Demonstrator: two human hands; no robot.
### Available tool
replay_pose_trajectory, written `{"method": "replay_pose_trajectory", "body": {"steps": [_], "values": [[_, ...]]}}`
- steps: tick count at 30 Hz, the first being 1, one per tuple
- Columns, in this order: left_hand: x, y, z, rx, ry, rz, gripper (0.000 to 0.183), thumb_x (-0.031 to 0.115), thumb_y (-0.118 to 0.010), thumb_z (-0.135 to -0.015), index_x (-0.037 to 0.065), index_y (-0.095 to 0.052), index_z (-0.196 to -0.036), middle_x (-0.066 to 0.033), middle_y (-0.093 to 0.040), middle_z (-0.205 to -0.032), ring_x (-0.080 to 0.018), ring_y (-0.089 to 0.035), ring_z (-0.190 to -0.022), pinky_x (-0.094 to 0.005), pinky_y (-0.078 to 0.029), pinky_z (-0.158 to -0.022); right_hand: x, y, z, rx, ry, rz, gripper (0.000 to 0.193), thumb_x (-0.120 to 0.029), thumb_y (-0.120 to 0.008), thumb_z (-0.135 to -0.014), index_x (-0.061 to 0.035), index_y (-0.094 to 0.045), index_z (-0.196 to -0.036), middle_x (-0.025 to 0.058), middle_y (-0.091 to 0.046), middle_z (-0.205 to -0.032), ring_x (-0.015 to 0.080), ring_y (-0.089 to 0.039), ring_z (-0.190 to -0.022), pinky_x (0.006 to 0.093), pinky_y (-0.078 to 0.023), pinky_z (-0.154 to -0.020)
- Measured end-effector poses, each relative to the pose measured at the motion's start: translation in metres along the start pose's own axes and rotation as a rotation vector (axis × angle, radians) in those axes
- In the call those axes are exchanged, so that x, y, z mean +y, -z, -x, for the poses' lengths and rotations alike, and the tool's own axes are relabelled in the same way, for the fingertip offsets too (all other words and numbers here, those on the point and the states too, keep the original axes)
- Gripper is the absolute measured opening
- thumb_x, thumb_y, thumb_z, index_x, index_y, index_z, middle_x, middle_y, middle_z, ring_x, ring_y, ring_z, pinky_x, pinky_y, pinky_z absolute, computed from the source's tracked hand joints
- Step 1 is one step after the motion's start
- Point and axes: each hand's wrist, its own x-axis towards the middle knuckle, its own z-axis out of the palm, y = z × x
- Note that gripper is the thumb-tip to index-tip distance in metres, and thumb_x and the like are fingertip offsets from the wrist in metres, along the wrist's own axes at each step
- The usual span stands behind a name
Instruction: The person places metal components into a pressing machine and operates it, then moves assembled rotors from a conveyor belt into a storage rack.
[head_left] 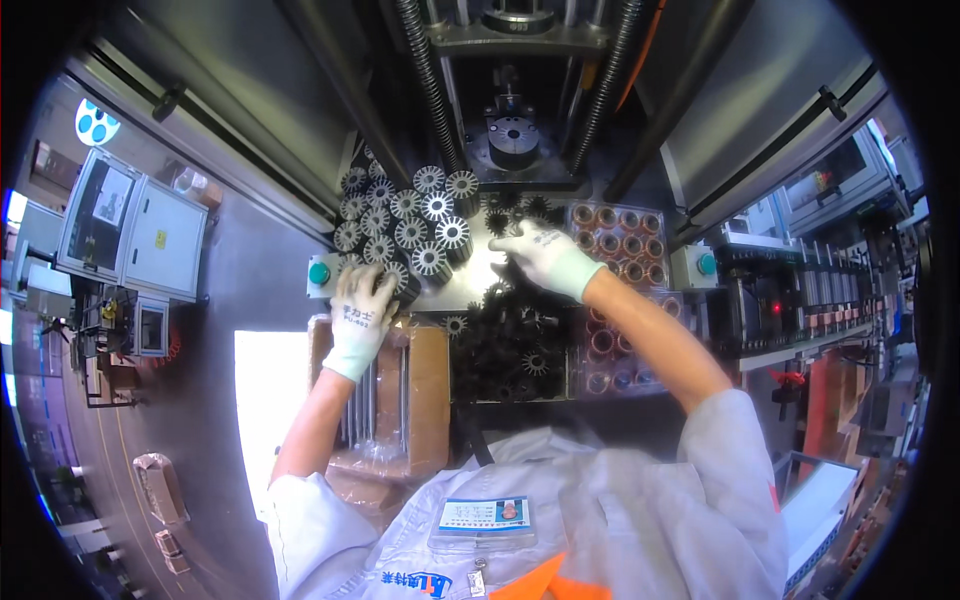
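Note:
My left hand [362, 305], in a white glove, lies at the near left edge of a group of slotted metal cores [409, 232]. Its fingers are spread over the nearest cores, partly hiding them. My right hand [548, 257], gloved too, reaches in from the right over the metal plate [484, 272]. Its fingers are bent together beside black toothed pieces [505, 212]; anything between the fingertips is too small to make out. A dark heap of similar black toothed pieces [520, 345] lies nearer to me, below the right hand.
A press fixture with a round slotted block [513, 140] stands behind the plate. Clear trays of copper-coloured rings [632, 245] sit at the right. An open cardboard box [428, 395] holds metal rods [362, 410]. Green buttons [319, 273] flank the work area.

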Motion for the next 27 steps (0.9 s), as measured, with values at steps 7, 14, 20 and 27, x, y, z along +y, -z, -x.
{"method": "replay_pose_trajectory", "body": {"steps": [7,14,20,27], "values": [[-0.001,0.002,-0.004,-0.017,-0.054,0.042,0.043,0.008,-0.079,-0.068,0.012,-0.063,-0.108,-0.009,-0.054,-0.137,-0.0418,-0.042,-0.134,-0.0544,-0.041,-0.106,0.008,0.046,0.036,0.18,-0.195,-0.735,0.021,-0.005,-0.064,-0.091,0.0013,-0.071,-0.11,0.0116,-0.07,-0.107,0.0166,-0.07,-0.1,0.0323,-0.056,-0.087],[0.025,0.045,0.004,-0.003,0.042,0.126,0.036,0.008,-0.081,-0.069,0.006,-0.059,-0.098,-0.0153,-0.06,-0.129,-0.0379,-0.049,-0.131,-0.0569,-0.029,-0.116,0.021,0.087,-0.005,0.432,-0.224,-0.965,0.035,-0.002,-0.067,-0.089,-0.001,-0.067,-0.124,0.001,-0.068,-0.093,0.0058,-0.06,-0.079,0.0226,-0.051,-0.075],[0.037,0.086,-0.007,0.153,0.361,0.635,0.032,-0.008,-0.078,-0.077,-0.002,-0.054,-0.097,-0.0185,-0.053,-0.139,-0.0172,-0.07,-0.09,-0.0219,-0.058,-0.06,0.041,0.122,-0.105,0.718,-0.244,-1.146,0.033,0.002,-0.063,-0.087,0.0007,-0.069,-0.119,0.0012,-0.067,-0.086,0.0048,-0.057,-0.07,0.02,-0.047,-0.063],[0.055,0.081,-0.021,0.165,0.351,0.655,0.032,-0.003,-0.082,-0.074,-0.001,-0.056,-0.093,-0.018,-0.055,-0.136,-0.0202,-0.067,-0.101,-0.0275,-0.06,-0.075,0.086,0.097,-0.159,0.665,-0.551,-0.939,0.039,0.004,-0.061,-0.08,-0.0024,-0.072,-0.117,0.0049,-0.072,-0.09,0.0075,-0.061,-0.07,0.0221,-0.048,-0.062]]}}
